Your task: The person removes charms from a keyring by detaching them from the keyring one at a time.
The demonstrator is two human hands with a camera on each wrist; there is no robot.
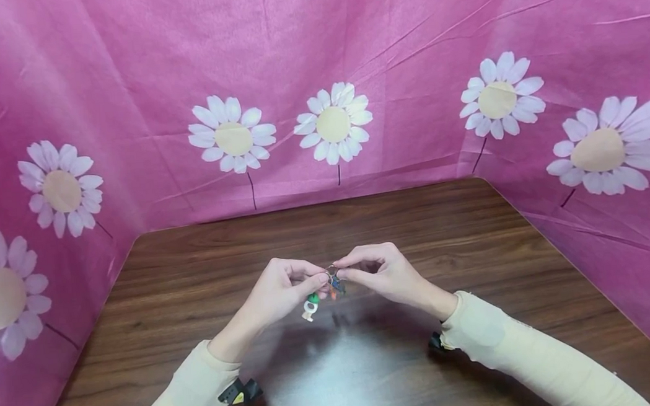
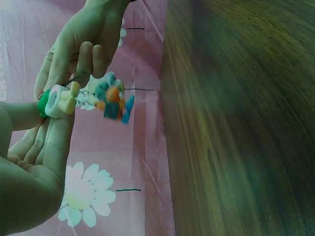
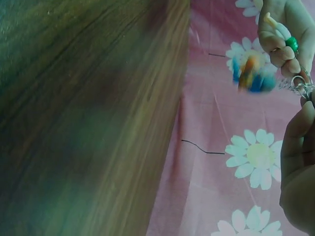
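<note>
2 hands up in the air over the bench (image 1: pixel 195 273), meeting near its middle. Left hand (image 1: pixel 277 291) pinches the metal rings (image 3: pixel 298 84) between thumb and fingers; right hand (image 1: pixel 388 273) pinches them from the other side, fingertips close to the left's. Which ring sits in which hand: cannot tell. Green-and-white figure (image 1: pixel 311 306) hangs just under the left fingers. Orange-and-blue figure (image 2: pixel 113 104) dangles below the rings, clear of the wood, blurred in both wrist views; small chain (image 3: pixel 285 85) beside the rings. Cream sleeves (image 1: pixel 535 351) on both arms, black strap (image 1: pixel 251 391) under the left cuff. Pink cloth (image 1: pixel 124 29) with 6 daisies in the head view surrounds the bench, bright glare on the near side
</note>
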